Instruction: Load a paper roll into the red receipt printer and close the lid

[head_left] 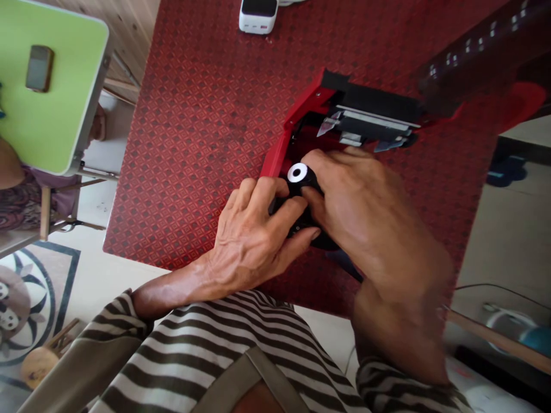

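A red and black machine (pixel 279 150) stands open on the table, its black upper part with metal strips (pixel 374 117) showing at the back. Inside its front part is a black roll (pixel 316 179) with a white, ring-shaped end. My right hand (pixel 361 201) is closed over this roll, thumb and index finger beside the white end; its other fingers are partly hidden. My left hand (pixel 258 229) bends over the machine's black front edge, fingertips and thumb pressing on it. What lies under both palms is hidden.
The red patterned table (pixel 193 143) carries a white device (pixel 257 16) at the far edge. A dark glossy tube (pixel 469 51) reaches in from the upper right, close to the machine. At left stands a green table (pixel 73 115) with a phone (pixel 39 69); a person sits beside it.
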Tool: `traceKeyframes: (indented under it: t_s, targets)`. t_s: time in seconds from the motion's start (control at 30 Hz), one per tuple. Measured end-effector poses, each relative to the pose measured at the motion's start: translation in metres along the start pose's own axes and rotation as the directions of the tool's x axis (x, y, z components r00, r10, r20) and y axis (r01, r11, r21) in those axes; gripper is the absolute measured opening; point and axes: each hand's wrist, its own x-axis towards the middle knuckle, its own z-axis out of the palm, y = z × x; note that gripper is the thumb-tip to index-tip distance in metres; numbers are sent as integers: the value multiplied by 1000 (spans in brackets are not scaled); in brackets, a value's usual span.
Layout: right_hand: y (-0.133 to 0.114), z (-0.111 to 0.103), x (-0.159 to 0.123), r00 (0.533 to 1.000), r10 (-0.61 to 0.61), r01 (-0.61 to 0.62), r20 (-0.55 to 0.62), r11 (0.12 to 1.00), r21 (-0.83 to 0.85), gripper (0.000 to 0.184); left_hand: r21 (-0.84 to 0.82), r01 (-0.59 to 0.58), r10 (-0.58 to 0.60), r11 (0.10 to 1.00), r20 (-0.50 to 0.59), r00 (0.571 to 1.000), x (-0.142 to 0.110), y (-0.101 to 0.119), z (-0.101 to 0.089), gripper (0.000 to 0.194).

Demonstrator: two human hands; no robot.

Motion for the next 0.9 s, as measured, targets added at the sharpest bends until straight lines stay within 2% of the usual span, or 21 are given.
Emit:
traceKeyframes:
  t_s: [0.23, 0.37, 0.47, 0.7, 0.9]
  targets:
    - [-9, 2, 0, 998, 43, -45, -38, 997, -56, 28, 28, 0, 0, 1000, 10, 1000, 1, -3, 1, 39]
    - [1, 8, 3, 998, 39, -39, -58, 999, 1, 27, 41, 16, -16, 999, 19, 1000, 1, -3, 2, 38]
    - [7, 15, 7, 1000, 0, 1, -28, 1000, 14, 26, 30, 19, -21, 999, 49, 999, 3, -3, 2, 34]
    - [-4, 30, 10, 996, 64, -71, -60, 990, -123, 33, 42, 61, -65, 997, 94, 993, 8, -3, 5, 37]
    - [-1, 34, 10, 994, 49, -51, -101, 999, -15, 28, 15, 58, -59, 998, 93, 994, 8, -3, 6, 38]
